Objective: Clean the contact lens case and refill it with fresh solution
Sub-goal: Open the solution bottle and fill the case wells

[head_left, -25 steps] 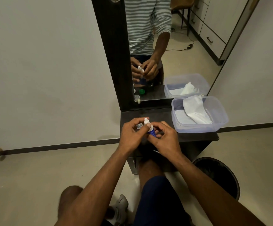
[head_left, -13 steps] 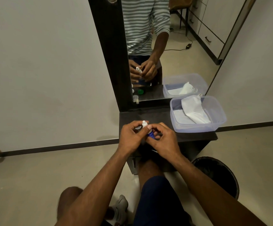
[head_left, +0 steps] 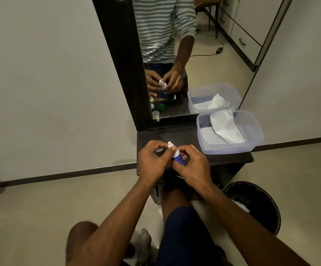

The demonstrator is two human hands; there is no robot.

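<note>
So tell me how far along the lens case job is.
Done, judging by the mirror: the case's green cap is off and lies on the shelf, and used tissue is in the bin. In hand: both hands, left and right, hold the solution bottle, white cap still on. Left: open it, fill the wells and recap. Whether the wells are clean cannot be told.

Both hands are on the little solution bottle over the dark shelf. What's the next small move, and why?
Probably twist the white cap off. The left hand pinches near the cap of the solution bottle, the right hand grips its blue body, and the cap looks still on. A clear case part sits just behind, apparently awaiting solution.
</note>
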